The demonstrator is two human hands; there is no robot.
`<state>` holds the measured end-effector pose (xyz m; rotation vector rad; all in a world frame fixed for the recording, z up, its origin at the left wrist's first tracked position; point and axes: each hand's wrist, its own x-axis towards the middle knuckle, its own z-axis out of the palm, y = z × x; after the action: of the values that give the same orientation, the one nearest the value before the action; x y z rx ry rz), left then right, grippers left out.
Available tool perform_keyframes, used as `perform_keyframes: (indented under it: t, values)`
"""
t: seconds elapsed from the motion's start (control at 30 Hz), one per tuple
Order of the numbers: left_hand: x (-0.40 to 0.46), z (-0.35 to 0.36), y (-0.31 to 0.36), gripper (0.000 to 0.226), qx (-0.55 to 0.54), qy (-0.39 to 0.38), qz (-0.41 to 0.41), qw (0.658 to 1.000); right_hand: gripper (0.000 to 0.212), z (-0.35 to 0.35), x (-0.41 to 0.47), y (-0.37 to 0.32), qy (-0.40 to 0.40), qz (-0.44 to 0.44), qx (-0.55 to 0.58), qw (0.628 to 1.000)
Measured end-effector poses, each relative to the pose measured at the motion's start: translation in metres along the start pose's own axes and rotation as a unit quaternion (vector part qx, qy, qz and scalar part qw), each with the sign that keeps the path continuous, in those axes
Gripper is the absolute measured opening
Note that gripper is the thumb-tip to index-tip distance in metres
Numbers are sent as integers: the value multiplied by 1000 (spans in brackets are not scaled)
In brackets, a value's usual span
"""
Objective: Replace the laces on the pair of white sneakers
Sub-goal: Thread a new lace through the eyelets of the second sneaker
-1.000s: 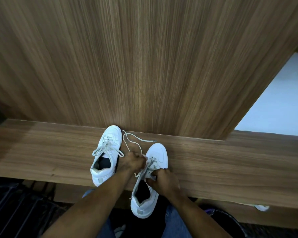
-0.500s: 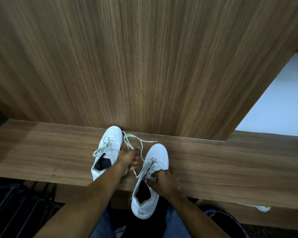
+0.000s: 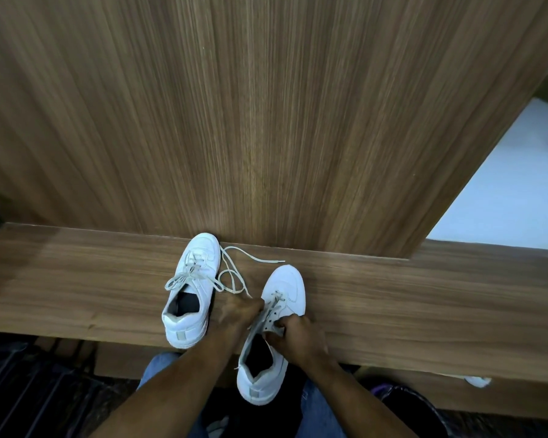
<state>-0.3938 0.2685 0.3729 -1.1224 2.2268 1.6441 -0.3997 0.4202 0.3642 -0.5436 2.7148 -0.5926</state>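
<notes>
Right sneaker (image 3: 274, 336) sits with its heel hanging off the front edge of the counter (image 3: 424, 311), toe pointing at the wood back panel (image 3: 266, 121). Left hand (image 3: 234, 316) is at the inner side of its eyelet row, fingers curled in on the lace end by the look of it; the actual pinch is blurred, so a firm hold can't be confirmed. Right hand (image 3: 298, 338) clamps the eyelet flap on the outer side, thumb and fingers pinching it.

Risks:
- Sneaker tips off the counter, since much of it overhangs and only the right hand steadies it; a hard tug on the lace could drag it.
- Lace end slips from the left hand mid-thread and drops out of the eyelet.
- Skipped or crossed eyelet, because the hands cover the row and the view is poor.
- Loose lace (image 3: 234, 279) coiled on the counter between the two shoes could snag or knot when pulled; it also lies touching the left sneaker's bow.
- Left sneaker (image 3: 192, 295) gets knocked by the left forearm, which passes just beside it.

Counts:
- White sneakers: 2. Left one fully laced and tied, resting on the counter; right one only partly laced.
- Loose trailing lace: 1.
- Hands: 2.
- Small white object (image 3: 478, 380) below the counter edge at right: 1, can't tell what it is.
</notes>
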Motion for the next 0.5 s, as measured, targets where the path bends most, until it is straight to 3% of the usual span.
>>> perform_keyframes:
  t: [0.07, 0.17, 0.27, 0.37, 0.5]
  values:
    - [-7, 3, 5, 37, 61, 25, 34, 997, 47, 0, 0, 1, -8, 2, 12, 1000]
    - [-7, 3, 6, 32, 230, 60, 128, 963, 45, 2, 2, 3, -10, 1, 12, 1000]
    - [-4, 0, 6, 31, 304, 45, 127, 943, 46, 4, 2, 3, -10, 10, 0, 1000]
    - [-3, -2, 13, 33, 345, 8, 126, 930, 47, 6, 4, 3, -13, 14, 16, 1000]
    - [2, -4, 23, 31, 262, -69, 123, 955, 45, 3, 5, 5, -29, 35, 41, 998]
